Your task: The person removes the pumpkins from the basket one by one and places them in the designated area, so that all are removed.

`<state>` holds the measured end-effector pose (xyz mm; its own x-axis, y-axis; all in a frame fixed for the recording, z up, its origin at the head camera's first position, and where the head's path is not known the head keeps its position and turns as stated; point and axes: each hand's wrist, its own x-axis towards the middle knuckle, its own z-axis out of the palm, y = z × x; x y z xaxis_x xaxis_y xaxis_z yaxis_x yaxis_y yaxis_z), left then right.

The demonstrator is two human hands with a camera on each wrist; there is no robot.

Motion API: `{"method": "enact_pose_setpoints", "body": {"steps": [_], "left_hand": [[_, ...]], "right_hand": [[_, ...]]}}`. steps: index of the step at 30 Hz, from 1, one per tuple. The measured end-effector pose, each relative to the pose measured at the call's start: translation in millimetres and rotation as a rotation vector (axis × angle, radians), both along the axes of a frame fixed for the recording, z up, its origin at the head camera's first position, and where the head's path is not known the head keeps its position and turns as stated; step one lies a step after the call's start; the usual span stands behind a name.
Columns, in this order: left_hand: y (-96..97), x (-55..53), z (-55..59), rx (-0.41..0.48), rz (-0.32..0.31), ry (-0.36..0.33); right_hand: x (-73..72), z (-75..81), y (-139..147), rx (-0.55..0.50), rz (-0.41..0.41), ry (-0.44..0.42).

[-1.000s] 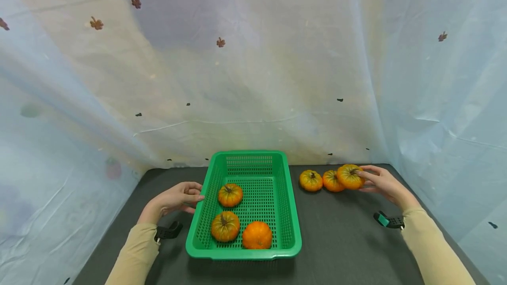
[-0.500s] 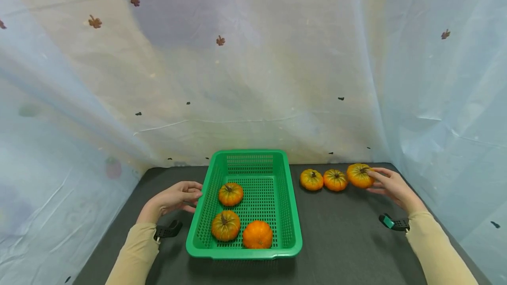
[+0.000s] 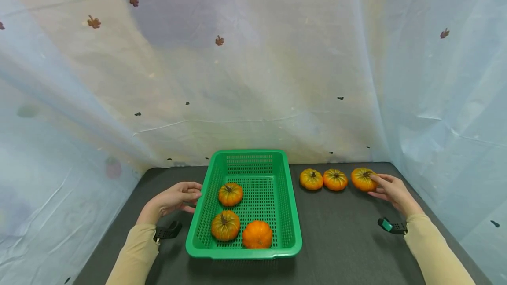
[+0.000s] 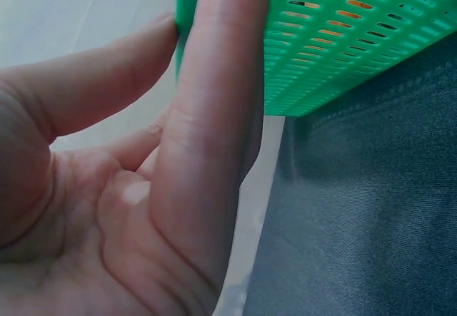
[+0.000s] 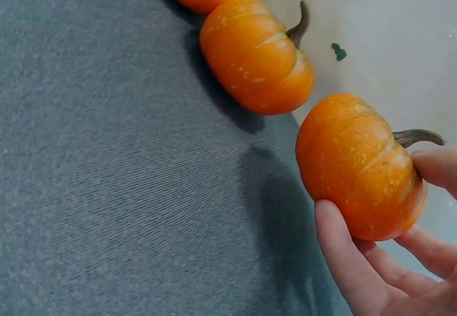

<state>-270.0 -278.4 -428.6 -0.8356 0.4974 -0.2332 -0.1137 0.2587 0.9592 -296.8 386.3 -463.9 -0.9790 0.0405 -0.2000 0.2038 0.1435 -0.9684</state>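
Note:
In the head view, my right hand (image 3: 393, 191) holds a small orange pumpkin (image 3: 362, 180) at the right end of the table. Its thumb and fingers pinch the pumpkin from the right side, as the right wrist view also shows, with the curved stem (image 5: 420, 138) by the thumb. Left of it sit two more small pumpkins, one (image 3: 335, 180) beside the other (image 3: 311, 180), close together. My left hand (image 3: 176, 198) grips the left rim of a green plastic basket (image 3: 294, 214), thumb and fingers at its edge. Two greenish-orange pumpkins (image 3: 225, 226) and a plain orange one (image 3: 257, 235) lie inside.
Everything stands on a dark grey cloth-covered table (image 3: 336, 241). A pale plastic sheet (image 3: 253, 78) with leaf prints hangs as a wall behind and at both sides. Black bands (image 3: 392, 225) are on both wrists.
My right hand has carried its pumpkin to the right, away from the other two, and then slightly down. A gap now separates it from them. The left hand and basket stay in place.

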Motion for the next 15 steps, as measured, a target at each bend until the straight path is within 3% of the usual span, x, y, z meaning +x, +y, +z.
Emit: {"method": "enact_pose_setpoints", "body": {"steps": [15], "left_hand": [[1.6, -0.3, -1.6, 0.018, -0.013, -0.011]], "right_hand": [[-2.5, -8.0, -6.6, -0.036, -0.038, -0.041]]}}
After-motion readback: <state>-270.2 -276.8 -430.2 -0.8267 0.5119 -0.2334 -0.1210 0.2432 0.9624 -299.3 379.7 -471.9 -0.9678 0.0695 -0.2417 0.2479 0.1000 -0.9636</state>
